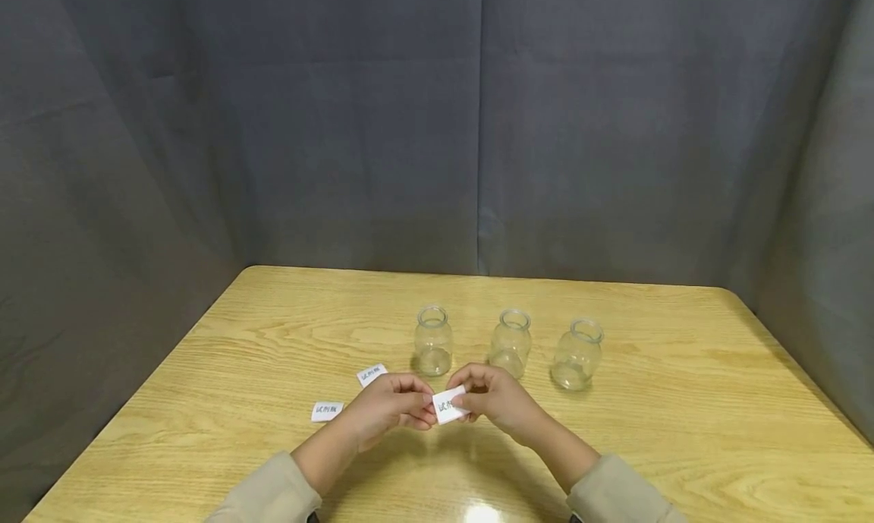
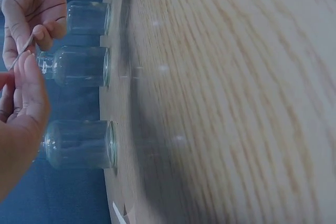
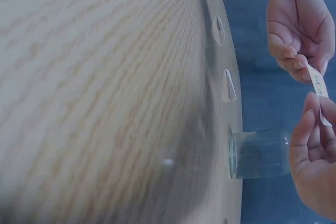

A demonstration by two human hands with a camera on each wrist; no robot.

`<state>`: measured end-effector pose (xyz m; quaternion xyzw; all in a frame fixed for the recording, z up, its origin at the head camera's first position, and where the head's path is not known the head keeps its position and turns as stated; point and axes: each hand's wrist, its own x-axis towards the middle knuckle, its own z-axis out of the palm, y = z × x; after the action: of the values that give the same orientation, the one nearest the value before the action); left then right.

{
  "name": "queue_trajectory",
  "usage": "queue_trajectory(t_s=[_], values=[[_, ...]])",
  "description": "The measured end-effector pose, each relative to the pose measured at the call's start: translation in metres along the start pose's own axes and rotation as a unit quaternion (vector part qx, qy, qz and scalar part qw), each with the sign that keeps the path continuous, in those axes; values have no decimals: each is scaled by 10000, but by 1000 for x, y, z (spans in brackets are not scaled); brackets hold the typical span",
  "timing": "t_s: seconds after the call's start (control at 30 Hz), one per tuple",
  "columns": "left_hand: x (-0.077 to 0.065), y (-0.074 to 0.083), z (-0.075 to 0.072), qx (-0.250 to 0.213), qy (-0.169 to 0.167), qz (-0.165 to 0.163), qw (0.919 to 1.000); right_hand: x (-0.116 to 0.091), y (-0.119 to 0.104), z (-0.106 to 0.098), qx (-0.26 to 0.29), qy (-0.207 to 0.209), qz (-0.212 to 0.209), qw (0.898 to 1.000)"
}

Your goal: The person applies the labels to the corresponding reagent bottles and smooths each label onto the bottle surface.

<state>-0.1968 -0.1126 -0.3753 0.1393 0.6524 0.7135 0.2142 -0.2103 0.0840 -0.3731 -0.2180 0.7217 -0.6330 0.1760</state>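
Between both hands is a small white label (image 1: 448,406) with dark handwritten characters, held above the table. My left hand (image 1: 389,411) pinches its left edge between thumb and fingers. On the label's right side the thumb and fingers of my right hand (image 1: 497,401) grip it, and the thumb covers part of the writing. Seen edge-on in the right wrist view, the label (image 3: 318,85) looks thin and slightly bent. Two more white labels lie on the table to the left, one nearer (image 1: 327,411) and one farther back (image 1: 372,374), partly behind the left hand.
Three lidless clear glass jars stand upright in a row beyond the hands: a left jar (image 1: 433,344), a middle jar (image 1: 512,344) and a right jar (image 1: 577,356). The wooden table (image 1: 690,401) ends at a dark grey curtain (image 1: 355,143) behind and at both sides.
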Motion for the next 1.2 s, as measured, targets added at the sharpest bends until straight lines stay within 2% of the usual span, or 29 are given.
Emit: queue_trajectory(t_s=[0.37,1.2], values=[[-1,0,0,43,-226,75,9997,-4,0,-4,148,-104,45,9998],[2,0,5,6,-247,-13,9997,-8,1,-8,167,-32,149,9997]])
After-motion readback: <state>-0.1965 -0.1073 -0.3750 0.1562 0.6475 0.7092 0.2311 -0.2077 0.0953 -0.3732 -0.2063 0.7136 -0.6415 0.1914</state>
